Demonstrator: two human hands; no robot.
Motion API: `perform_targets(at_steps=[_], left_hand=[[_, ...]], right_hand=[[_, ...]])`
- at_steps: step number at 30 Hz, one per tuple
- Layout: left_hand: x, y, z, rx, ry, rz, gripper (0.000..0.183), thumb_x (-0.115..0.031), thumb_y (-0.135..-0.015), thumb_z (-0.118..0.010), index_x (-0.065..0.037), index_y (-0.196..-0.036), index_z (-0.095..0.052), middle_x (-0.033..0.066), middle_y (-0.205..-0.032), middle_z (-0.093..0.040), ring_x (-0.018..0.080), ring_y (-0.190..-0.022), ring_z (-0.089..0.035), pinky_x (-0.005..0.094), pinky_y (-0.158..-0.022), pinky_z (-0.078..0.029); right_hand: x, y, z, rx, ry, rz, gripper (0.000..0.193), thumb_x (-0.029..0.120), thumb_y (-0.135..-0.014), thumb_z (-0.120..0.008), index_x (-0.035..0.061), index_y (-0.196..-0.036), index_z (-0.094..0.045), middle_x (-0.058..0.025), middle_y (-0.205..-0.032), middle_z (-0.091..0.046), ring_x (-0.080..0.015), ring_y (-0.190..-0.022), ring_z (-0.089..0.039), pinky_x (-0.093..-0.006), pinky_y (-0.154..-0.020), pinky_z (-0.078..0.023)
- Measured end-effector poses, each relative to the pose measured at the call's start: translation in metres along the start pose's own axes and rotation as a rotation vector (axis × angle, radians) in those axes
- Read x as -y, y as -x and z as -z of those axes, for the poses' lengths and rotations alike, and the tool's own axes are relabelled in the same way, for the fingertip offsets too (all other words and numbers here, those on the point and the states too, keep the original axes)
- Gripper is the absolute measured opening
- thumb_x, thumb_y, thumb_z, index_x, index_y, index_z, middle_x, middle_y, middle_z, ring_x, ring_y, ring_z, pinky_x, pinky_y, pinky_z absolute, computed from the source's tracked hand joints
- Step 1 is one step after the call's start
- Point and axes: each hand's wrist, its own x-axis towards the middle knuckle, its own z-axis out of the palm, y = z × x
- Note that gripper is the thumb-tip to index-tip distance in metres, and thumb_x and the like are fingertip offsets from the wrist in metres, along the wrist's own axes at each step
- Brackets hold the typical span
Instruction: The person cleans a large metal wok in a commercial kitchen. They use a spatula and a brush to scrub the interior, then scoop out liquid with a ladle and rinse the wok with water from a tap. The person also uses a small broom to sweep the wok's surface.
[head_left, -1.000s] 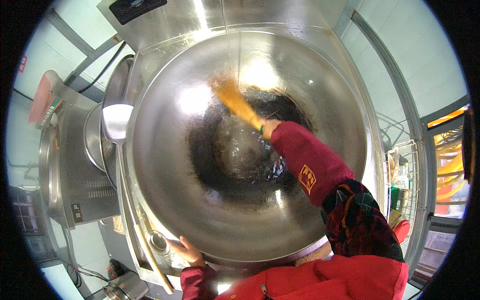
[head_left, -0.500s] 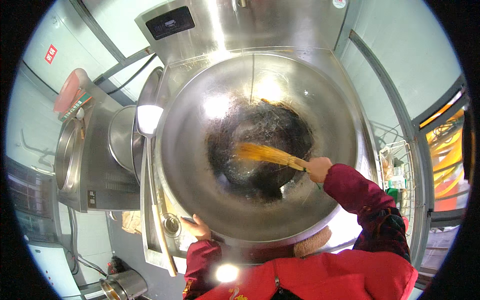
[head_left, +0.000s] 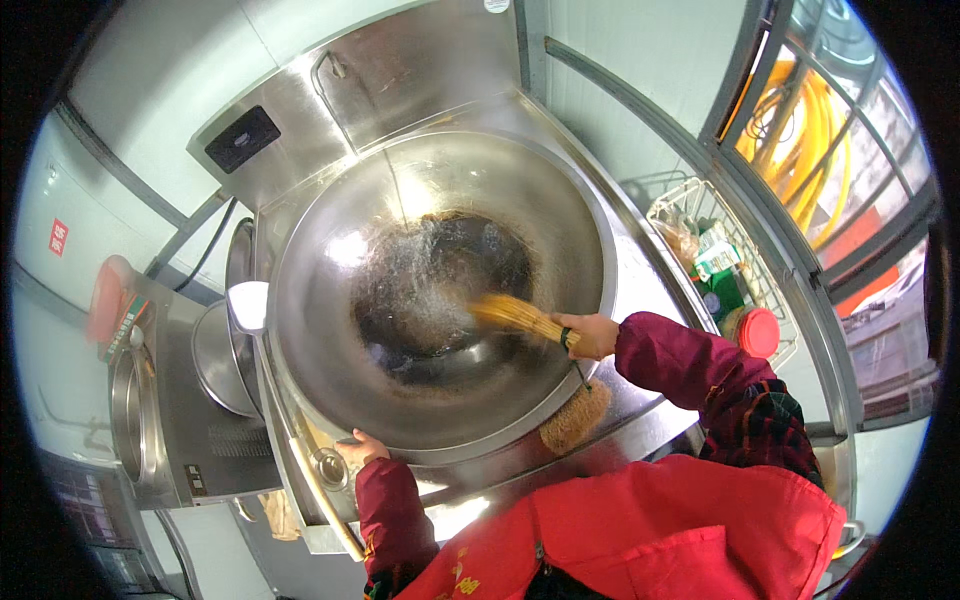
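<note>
In my right hand [head_left: 592, 336] is the bound end of a bamboo wok brush [head_left: 515, 315]; its bristle tips blur with motion over the wok's dark bottom. The large steel wok [head_left: 325, 330] fills the stove before me, its blackened centre wet, with splashing water [head_left: 425, 262]. My left hand [head_left: 364, 448] rests at the wok's near-left rim, thumb and fingers apart. Beside it lies the pale handle of a long ladle [head_left: 248, 305], whose bowl leans at the wok's left edge. A coarse brown fibre pad [head_left: 577, 416] sits at the near-right rim, below my right hand.
A thin bent water pipe [head_left: 322, 85] stands on the steel backsplash [head_left: 400, 65]. On the right, a white wire basket [head_left: 690, 200] holds packets and a red-lidded jar [head_left: 758, 332]. Further left are a second steel stove [head_left: 225, 465] and a round lid [head_left: 215, 365].
My view has turned, so the wok sits further left and more of the basket shows. The brush has shifted toward the wok's right side. Splashing water now shows in the wok.
</note>
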Motion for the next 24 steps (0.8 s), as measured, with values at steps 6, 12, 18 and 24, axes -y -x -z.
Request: perform_targets(at_steps=[6, 12, 18, 24], left_hand=[[-0.020, 0.014, 0.021, -0.077, -0.054, 0.009, 0.053, -0.029, -0.078, -0.059, 0.003, -0.116, -0.042, 0.0233, -0.107, -0.054, 0.0386, -0.097, -0.055, 0.0453, -0.083, -0.043], [-0.031, 0.019, 0.034, -0.023, -0.172, 0.021, 0.048, -0.031, -0.079, -0.057, 0.002, -0.111, -0.044, 0.0222, -0.100, -0.057, 0.0364, -0.088, -0.059, 0.0452, -0.076, -0.046], [-0.026, 0.021, 0.039, -0.023, -0.088, -0.099, 0.063, -0.034, -0.076, -0.055, 0.008, -0.120, -0.039, 0.0273, -0.108, -0.054, 0.0388, -0.098, -0.055, 0.0454, -0.086, -0.043], [-0.018, 0.013, 0.026, -0.031, -0.068, -0.097, 0.064, -0.033, -0.076, -0.059, 0.007, -0.120, -0.036, 0.0247, -0.105, -0.054, 0.0380, -0.095, -0.055, 0.0461, -0.082, -0.042]], right_hand=[[-0.006, 0.078, -0.007, -0.162, -0.396, 0.107, 0.076, 0.016, -0.073, -0.065, 0.0177, -0.137, -0.024, -0.0175, -0.100, -0.059, -0.0324, -0.096, -0.057, -0.0353, -0.081, -0.044], [-0.013, 0.096, -0.062, -0.312, -0.397, 0.031, 0.075, 0.013, -0.074, -0.065, 0.0185, -0.137, -0.026, -0.0118, -0.079, -0.059, -0.0212, -0.062, -0.058, -0.0331, -0.055, -0.047], [-0.009, 0.130, -0.124, -0.414, -0.667, 0.064, 0.073, 0.003, -0.074, -0.062, 0.0163, -0.137, -0.027, -0.0060, -0.081, -0.054, -0.0096, -0.050, -0.046, -0.0249, -0.041, -0.039], [0.025, 0.173, -0.145, -0.509, -0.937, -0.036, 0.075, -0.001, -0.072, -0.062, 0.0067, -0.137, -0.025, -0.0055, -0.110, -0.047, -0.0135, -0.095, -0.046, -0.0238, -0.081, -0.039]])
